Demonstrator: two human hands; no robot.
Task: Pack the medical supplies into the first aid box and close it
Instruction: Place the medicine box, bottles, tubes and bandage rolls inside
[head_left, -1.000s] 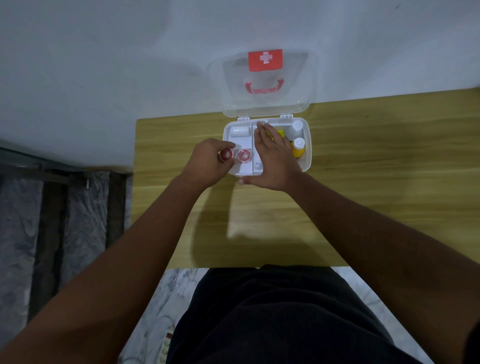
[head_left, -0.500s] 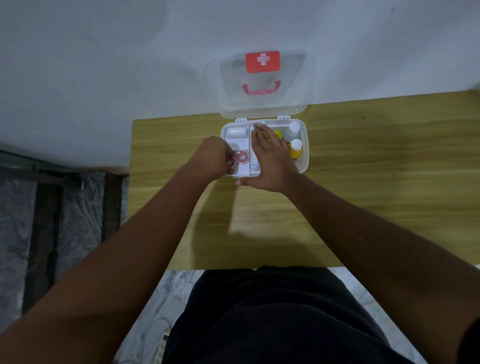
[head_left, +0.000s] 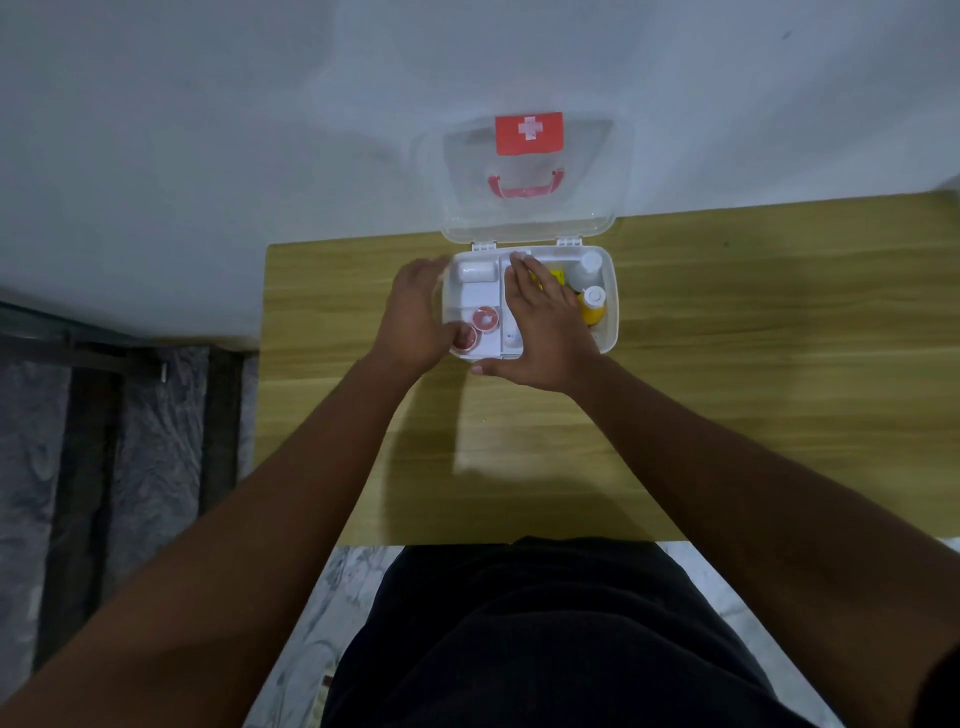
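Left hand (head_left: 415, 317): fingers stretched out and relaxed along the outside of the first aid box's left wall, tips near its far left corner. The thumb lies at the nearer tape roll (head_left: 467, 340); whether it presses the roll or only brushes it is hard to make out.
Right hand (head_left: 543, 325): flat, fingers straight and close together, laid over the middle of the box. The thumb is spread wide along the near wall, and the hand grips nothing.
Hidden by the right hand: most of the centre compartment. Only a sliver of a yellow item (head_left: 551, 275) shows beside the fingers, too little to name.
Hard to read: a small white piece (head_left: 511, 339) just left of the right palm, with marks too fine to tell.
First aid box (head_left: 612, 317): white base, open, standing on the table near its far edge.
Lid (head_left: 530, 218): clear and tipped back against the wall, with a red cross label (head_left: 529, 133) and a red handle (head_left: 525, 188) on it.
Left compartments: a white roll (head_left: 477, 271) at the far end; nearer, the farther tape roll (head_left: 485, 318), red-rimmed, just beside the nearer one, which the left thumb partly covers.
Right compartment: a white bottle (head_left: 589, 265) at the far end and a yellow bottle (head_left: 594, 307) with a white cap nearer, the two close together.
Table (head_left: 753, 353): pale wood, cut off at the right frame edge.
Person: bare forearms — dark clothing fills the bottom of the view.
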